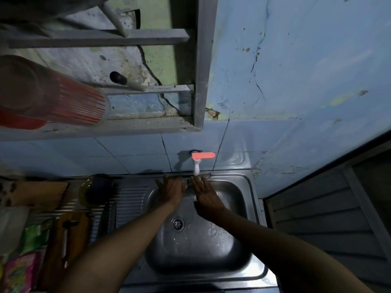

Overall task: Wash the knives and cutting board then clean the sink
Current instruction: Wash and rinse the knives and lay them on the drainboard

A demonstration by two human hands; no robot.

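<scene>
Hands (186,193) flat at sink (243,182) back edge

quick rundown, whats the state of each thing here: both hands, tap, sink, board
left hand: open, fingers straight, under the tap
right hand: open, fingers straight, under the tap
tap: red lever turned sideways; flow too faint to tell
sink: wet, drain unplugged, nothing in the basin
cutting board: lying on the drainer, a knife on it

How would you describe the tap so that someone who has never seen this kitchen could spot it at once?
Find the steel sink set against the blue tiled wall. Just above the middle of its back rim, over the two outstretched hands, a short white spout points down from the tiles. Its flat, bright orange-pink lever, lying sideways on top, is the only glowing colour on that wall.
</scene>
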